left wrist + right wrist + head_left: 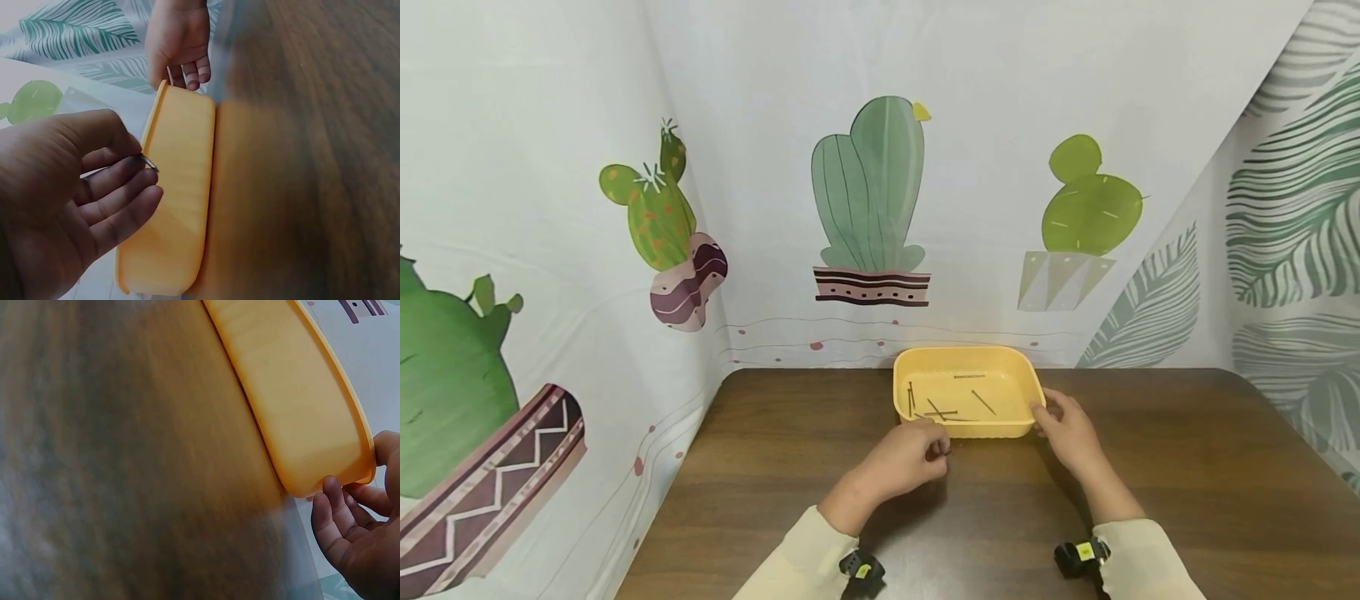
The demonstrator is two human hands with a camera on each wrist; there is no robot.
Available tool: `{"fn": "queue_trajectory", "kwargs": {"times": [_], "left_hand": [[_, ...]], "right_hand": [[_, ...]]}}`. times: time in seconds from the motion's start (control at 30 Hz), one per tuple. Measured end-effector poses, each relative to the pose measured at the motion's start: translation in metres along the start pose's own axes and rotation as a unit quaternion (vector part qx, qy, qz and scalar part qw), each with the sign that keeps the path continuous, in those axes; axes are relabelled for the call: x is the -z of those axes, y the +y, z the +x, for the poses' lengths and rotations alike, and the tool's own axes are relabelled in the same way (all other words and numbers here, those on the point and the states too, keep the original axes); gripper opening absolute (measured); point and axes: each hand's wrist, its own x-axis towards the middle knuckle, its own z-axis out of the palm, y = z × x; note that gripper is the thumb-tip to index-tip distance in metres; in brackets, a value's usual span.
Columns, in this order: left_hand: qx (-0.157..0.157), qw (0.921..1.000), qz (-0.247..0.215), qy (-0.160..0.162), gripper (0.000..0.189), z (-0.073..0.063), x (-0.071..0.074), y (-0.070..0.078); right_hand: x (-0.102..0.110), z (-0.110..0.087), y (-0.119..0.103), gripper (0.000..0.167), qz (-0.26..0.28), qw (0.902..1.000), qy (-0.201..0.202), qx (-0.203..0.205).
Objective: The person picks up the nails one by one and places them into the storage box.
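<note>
A yellow plastic tray [992,430] stands on the table with several thin dark nails [983,402] scattered over its floor. My left hand [906,458] is at the tray's near left rim, thumb and index finger pinching a nail [149,164]. Only a short end of that nail sticks out; the rest is hidden in the fingers. At the tray's right near corner, my right hand [1070,432] grips the rim. In the right wrist view its thumb lies over the rim and the fingers [334,503] are under and beside the corner.
The brown wooden table [760,467] reaches back to a white cloth [985,208] printed with cacti and leaves, close behind the tray. Each forearm carries a black strapped device, such as the right one [1078,557].
</note>
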Motion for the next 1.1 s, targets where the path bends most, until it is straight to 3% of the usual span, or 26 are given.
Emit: {"fn": "queue_trajectory", "kwargs": {"times": [0.17, 0.27, 0.53, 0.87, 1.1], "left_hand": [[0.005, 0.9985, -0.015, 0.053, 0.009, 0.001, 0.001, -0.002], [0.022, 0.9957, -0.047, 0.077, 0.009, 0.002, 0.002, -0.004], [0.077, 0.9786, -0.136, 0.134, 0.004, 0.009, 0.005, -0.007], [0.091, 0.9696, -0.136, 0.182, 0.004, 0.024, 0.012, -0.014], [0.102, 0.9673, -0.13, 0.192, 0.004, 0.032, 0.013, -0.021]], "right_hand": [[0.0, 0.0, 0.001, 0.056, -0.002, 1.0, -0.001, -0.001], [0.001, 0.001, 0.0, 0.056, -0.008, 1.0, -0.002, -0.001], [0.002, 0.001, 0.0, 0.056, -0.005, 1.0, -0.005, -0.006], [0.004, 0.001, 0.002, 0.057, -0.002, 1.0, -0.002, 0.001], [0.002, 0.001, 0.0, 0.056, -0.001, 1.0, -0.006, -0.002]]}}
